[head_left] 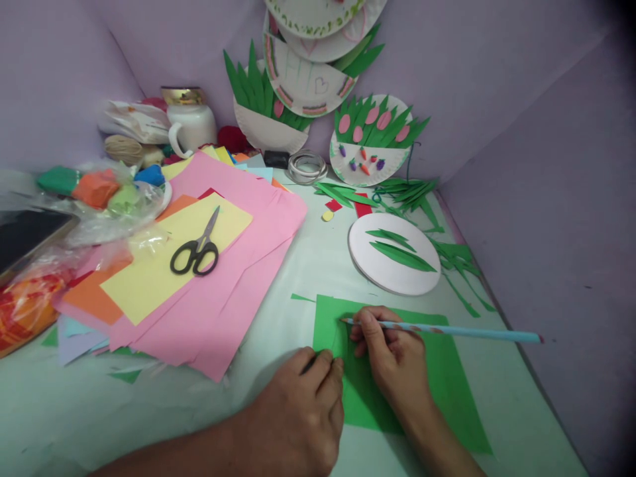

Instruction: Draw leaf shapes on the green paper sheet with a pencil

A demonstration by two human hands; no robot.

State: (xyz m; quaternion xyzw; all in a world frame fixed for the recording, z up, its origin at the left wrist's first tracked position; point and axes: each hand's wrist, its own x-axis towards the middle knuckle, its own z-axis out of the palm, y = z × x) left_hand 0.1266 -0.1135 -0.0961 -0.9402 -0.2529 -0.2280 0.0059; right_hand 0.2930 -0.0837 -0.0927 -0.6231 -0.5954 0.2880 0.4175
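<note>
My right hand (395, 351) grips a light blue pencil (447, 329), its sharpened tip touching a green paper sheet (437, 371) near the upper left corner. A faint line shows on the sheet below the tip. Along the sheet's left edge rests my left hand (305, 404), fingers curled together. A small dark thing (309, 364) pokes out between those fingers; its kind is hidden. Beyond the sheet is a white round disc (362, 262) with several cut green paper leaves (403, 256) lying on it.
Black-handled scissors (199, 248) lie on yellow paper (149, 278) over pink sheets (258, 265) at left. Green scraps (460, 265) line the right edge. Decorated paper plates (370, 165) lean on the back wall. A white mug (191, 126) and bagged clay (97, 189) stand back left.
</note>
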